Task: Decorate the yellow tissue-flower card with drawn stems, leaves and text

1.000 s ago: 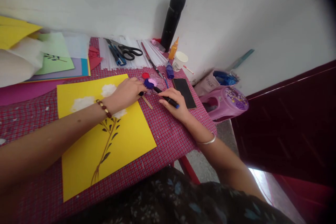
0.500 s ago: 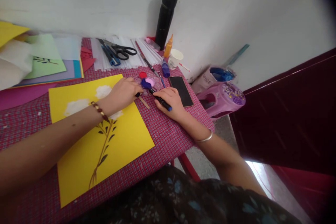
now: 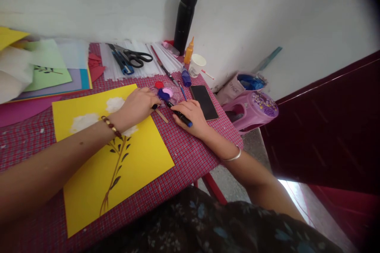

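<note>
My right hand is closed around a black marker with a blue end. The marker slants toward a clear flower-shaped paint palette holding red, pink and dark blue paint. My left hand, fingers curled, reaches over the top of a yellow sheet to the palette's near side. A small black thing shows at its fingers; whether it is held or worn I cannot tell. White blossoms and a brown stem with dark leaves are painted on the sheet. Beside the hands lies a flat wooden stick.
A dark phone lies right of the palette. Behind are a purple paint bottle, paper cup, orange bottle, tall black flask, brush, scissors and blue cutter. Coloured papers are stacked left.
The view has shifted slightly, so the table items appear a little further left. Both hands keep nearly the same place and grip by the palette.
</note>
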A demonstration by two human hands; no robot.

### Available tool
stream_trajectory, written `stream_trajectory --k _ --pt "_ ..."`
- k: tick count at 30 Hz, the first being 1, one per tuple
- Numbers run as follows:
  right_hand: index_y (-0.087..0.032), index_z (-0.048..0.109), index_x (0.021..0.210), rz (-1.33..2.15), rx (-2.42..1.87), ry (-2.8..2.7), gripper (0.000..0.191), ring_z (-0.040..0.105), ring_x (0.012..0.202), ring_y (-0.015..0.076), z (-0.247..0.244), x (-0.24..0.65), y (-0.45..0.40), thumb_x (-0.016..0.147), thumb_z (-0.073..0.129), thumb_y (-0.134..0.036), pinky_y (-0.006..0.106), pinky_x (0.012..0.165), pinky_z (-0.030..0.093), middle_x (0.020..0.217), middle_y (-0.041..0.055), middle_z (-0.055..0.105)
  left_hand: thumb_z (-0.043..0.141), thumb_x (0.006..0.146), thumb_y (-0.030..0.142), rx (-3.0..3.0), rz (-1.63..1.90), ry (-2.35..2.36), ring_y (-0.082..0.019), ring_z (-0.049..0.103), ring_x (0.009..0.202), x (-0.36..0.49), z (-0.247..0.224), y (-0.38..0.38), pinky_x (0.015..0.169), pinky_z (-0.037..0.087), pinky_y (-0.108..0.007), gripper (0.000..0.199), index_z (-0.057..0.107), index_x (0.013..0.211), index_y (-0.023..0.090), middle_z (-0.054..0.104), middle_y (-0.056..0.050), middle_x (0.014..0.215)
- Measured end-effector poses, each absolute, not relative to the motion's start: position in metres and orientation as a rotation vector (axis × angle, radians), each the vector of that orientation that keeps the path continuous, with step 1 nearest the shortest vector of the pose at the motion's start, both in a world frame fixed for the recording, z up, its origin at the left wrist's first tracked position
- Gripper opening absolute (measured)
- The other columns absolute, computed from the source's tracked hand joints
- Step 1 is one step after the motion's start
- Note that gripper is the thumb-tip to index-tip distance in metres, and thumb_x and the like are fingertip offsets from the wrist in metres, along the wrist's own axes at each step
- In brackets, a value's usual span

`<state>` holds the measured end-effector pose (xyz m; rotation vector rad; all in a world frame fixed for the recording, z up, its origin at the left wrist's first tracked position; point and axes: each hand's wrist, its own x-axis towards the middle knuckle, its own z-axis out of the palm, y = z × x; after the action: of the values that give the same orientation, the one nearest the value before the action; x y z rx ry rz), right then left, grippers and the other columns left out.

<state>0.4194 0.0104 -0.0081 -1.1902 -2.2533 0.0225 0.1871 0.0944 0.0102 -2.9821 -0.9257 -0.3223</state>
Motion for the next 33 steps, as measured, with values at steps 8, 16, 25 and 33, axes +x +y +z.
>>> stream_trajectory --k 8,16,25,33 --pt "-0.029 0.07 0.106 0.31 -1.114 -1.803 0.019 0.068 0.093 0.02 -0.0107 0.4193 0.0139 0.096 0.054 -0.034 0.042 0.09 0.053 0.096 0.0023 0.074 0.052 0.092 0.013 -2.981 -0.322 -0.952 -0.022 0.059 0.083 0.1872 0.0083 0.0943 0.08 0.042 -0.037 0.024 0.075 0.094 0.017 0.074 -0.008 0.089" --pt "-0.024 0.068 0.103 0.609 -1.145 -1.601 0.017 0.07 0.095 0.0187 -0.0107 0.4229 0.0182 0.089 0.065 -0.034 0.039 0.091 0.056 0.103 0.0038 0.075 0.052 0.093 0.014 -2.973 -0.323 -0.963 -0.022 0.059 0.084 0.1872 0.009 0.0903 0.08 0.042 -0.037 0.024 0.075 0.096 0.017 0.074 -0.009 0.089" --pt "-0.025 0.069 0.105 0.561 -1.141 -1.706 0.018 0.072 0.093 0.0178 -0.0136 0.4199 0.0143 0.092 0.061 -0.036 0.036 0.088 0.057 0.103 0.0032 0.077 0.053 0.09 0.013 -2.958 -0.287 -0.975 -0.022 0.061 0.086 0.1877 0.0106 0.0899 0.079 0.043 -0.037 0.022 0.074 0.094 0.018 0.075 -0.007 0.091" --pt "-0.028 0.069 0.112 0.338 -1.201 -1.96 0.021 0.073 0.103 0.0208 -0.0161 0.4194 0.0107 0.094 0.06 -0.034 0.041 0.095 0.053 0.109 0.0031 0.078 0.057 0.089 0.014 -2.958 -0.289 -0.982 -0.023 0.061 0.089 0.1868 0.0096 0.09 0.08 0.043 -0.036 0.021 0.075 0.099 0.018 0.075 -0.008 0.094"
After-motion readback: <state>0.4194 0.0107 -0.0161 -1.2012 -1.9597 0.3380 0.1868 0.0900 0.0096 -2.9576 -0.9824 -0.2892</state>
